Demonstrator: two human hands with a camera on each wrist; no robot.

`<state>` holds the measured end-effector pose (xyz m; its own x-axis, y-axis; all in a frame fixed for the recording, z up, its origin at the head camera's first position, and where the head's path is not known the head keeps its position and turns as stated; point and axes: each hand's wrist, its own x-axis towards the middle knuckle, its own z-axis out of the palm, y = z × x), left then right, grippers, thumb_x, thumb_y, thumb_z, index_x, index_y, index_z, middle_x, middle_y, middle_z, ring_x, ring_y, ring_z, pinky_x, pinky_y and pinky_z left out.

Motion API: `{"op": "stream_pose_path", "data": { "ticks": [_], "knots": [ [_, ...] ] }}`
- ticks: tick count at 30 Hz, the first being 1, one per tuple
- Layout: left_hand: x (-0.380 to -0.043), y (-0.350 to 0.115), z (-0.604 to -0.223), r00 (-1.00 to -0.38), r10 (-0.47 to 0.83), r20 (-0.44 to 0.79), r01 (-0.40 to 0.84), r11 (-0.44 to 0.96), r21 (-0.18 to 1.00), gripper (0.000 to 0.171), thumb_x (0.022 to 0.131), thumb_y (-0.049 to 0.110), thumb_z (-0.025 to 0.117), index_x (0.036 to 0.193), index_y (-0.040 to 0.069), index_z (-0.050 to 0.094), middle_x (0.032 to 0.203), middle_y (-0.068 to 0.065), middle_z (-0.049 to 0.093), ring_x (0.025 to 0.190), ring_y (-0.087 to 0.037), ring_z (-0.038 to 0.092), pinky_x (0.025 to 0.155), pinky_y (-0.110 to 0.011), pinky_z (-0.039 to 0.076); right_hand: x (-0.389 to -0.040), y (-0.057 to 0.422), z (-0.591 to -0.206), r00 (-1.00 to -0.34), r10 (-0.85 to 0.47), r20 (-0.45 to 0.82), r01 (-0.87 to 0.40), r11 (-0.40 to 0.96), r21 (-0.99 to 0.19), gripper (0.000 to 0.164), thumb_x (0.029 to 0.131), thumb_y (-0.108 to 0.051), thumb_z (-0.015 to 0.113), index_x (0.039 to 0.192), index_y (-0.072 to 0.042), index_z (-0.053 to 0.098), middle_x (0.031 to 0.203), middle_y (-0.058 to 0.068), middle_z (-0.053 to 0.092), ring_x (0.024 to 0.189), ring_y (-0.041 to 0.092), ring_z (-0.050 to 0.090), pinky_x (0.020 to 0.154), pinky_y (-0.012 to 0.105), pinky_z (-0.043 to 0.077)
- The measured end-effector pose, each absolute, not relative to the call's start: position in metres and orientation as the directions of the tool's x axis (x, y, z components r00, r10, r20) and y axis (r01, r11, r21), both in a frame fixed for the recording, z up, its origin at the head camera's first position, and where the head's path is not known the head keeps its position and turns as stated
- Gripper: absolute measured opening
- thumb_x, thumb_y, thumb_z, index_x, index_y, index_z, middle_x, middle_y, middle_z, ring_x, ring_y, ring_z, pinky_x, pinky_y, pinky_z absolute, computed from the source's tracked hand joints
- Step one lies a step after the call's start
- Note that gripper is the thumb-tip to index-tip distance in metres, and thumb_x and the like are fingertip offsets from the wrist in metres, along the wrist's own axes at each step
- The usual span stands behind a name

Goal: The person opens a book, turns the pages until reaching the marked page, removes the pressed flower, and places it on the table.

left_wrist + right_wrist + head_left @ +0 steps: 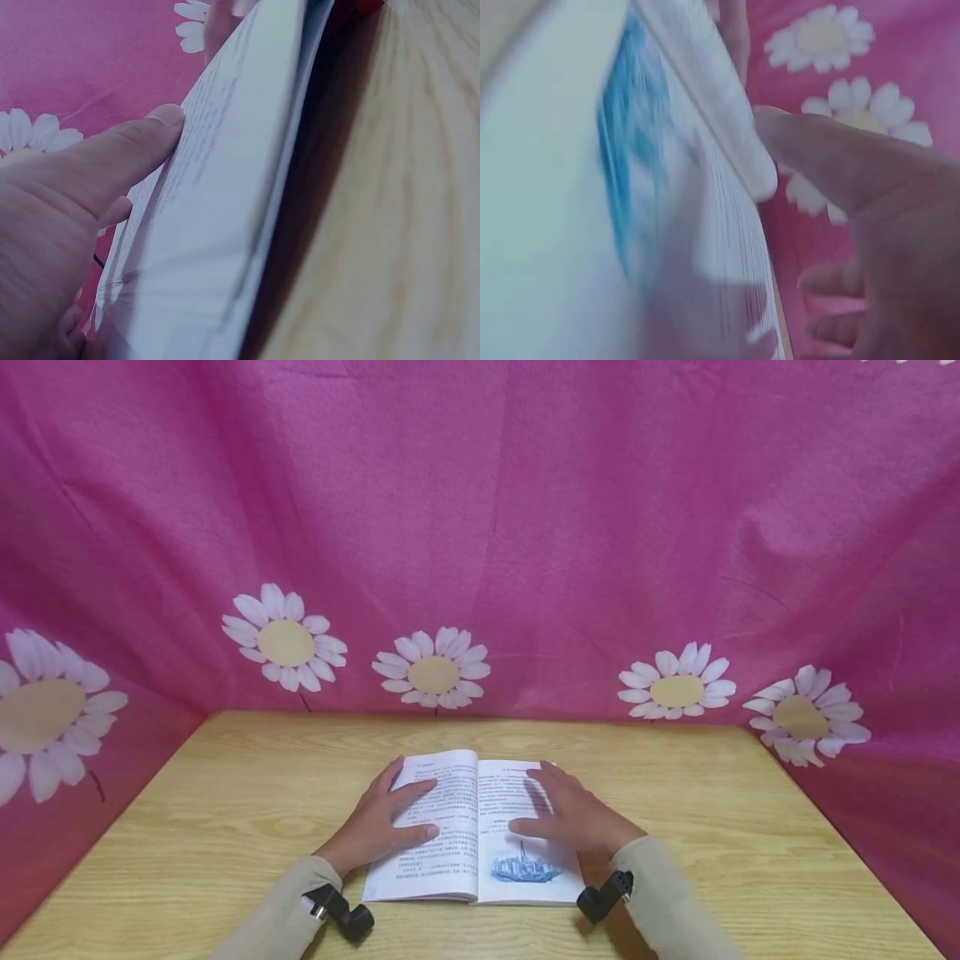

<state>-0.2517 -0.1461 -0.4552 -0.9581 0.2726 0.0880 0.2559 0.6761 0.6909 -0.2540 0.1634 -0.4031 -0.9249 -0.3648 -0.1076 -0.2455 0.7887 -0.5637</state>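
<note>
An open book (442,868) lies on the wooden table, its left page full of print and its right page carrying a blue city picture (525,867) below the text. My left hand (378,822) holds the book's left side, thumb and a finger over the printed page and other fingers at the outer edge. In the left wrist view, the thumb (142,135) lies against the page, and a dark gap shows under the book's near edge. Over the right page is my right hand (573,814), fingers spread and extended, casting a shadow on the paper.
The wooden table (225,827) extends around the book on all sides. A pink cloth (525,527) with white daisies hangs behind it and along both sides. Each sleeved wrist wears a small black camera, one at the left (345,914) and one at the right (603,897).
</note>
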Motion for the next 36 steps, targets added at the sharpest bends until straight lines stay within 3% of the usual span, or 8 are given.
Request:
{"op": "stream_pose_path", "data": {
  "ticks": [6,16,27,32,36],
  "knots": [
    [-0.250,-0.145,-0.454,-0.958,0.274,0.090,0.259,0.681,0.685,0.073,0.075,0.060,0.073,0.139,0.036,0.051,0.162,-0.008,0.004,0.146,-0.038,0.007,0.108,-0.067,0.017,-0.261,0.184,-0.409,-0.947,-0.295,-0.124,-0.213,0.870,-0.444,0.118,0.067,-0.073,0.069,0.153,-0.007,0.023,0.159,0.022,0.011,0.145,0.041,0.009,0.111,0.066,0.013],
    [-0.252,-0.146,-0.456,-0.959,0.270,0.085,0.255,0.693,0.675,0.072,0.075,0.061,0.072,0.140,0.037,0.051,0.162,-0.007,0.003,0.146,-0.038,0.007,0.108,-0.067,0.018,-0.265,0.185,-0.417,-0.945,-0.261,-0.199,-0.177,0.916,-0.360,0.129,0.059,-0.082,0.066,0.155,-0.011,0.017,0.160,0.021,0.006,0.144,0.045,0.005,0.111,0.067,0.007],
    [-0.251,-0.146,-0.456,-0.961,0.266,0.072,0.244,0.698,0.673,0.073,0.075,0.062,0.072,0.140,0.039,0.050,0.162,-0.006,0.003,0.146,-0.038,0.006,0.108,-0.068,0.017,-0.265,0.184,-0.417,-0.942,-0.266,-0.202,-0.175,0.908,-0.380,0.123,0.059,-0.082,0.065,0.154,-0.015,0.024,0.160,0.019,0.007,0.146,0.041,0.003,0.110,0.068,0.005],
    [-0.250,-0.146,-0.455,-0.961,0.268,0.074,0.247,0.699,0.672,0.073,0.075,0.062,0.072,0.140,0.038,0.050,0.162,-0.007,0.003,0.146,-0.038,0.007,0.108,-0.068,0.017,-0.268,0.185,-0.417,-0.942,-0.290,-0.170,-0.184,0.868,-0.461,0.111,0.062,-0.078,0.067,0.151,-0.021,0.033,0.161,0.016,0.011,0.147,0.038,0.003,0.108,0.070,0.005],
    [-0.250,-0.145,-0.454,-0.961,0.268,0.069,0.242,0.694,0.678,0.073,0.075,0.062,0.072,0.140,0.037,0.050,0.162,-0.007,0.003,0.146,-0.038,0.006,0.108,-0.068,0.017,-0.270,0.185,-0.417,-0.939,-0.322,-0.117,-0.206,0.803,-0.560,0.100,0.064,-0.071,0.072,0.148,-0.026,0.039,0.159,0.010,0.023,0.147,0.033,0.001,0.109,0.070,0.004]
  ]
}}
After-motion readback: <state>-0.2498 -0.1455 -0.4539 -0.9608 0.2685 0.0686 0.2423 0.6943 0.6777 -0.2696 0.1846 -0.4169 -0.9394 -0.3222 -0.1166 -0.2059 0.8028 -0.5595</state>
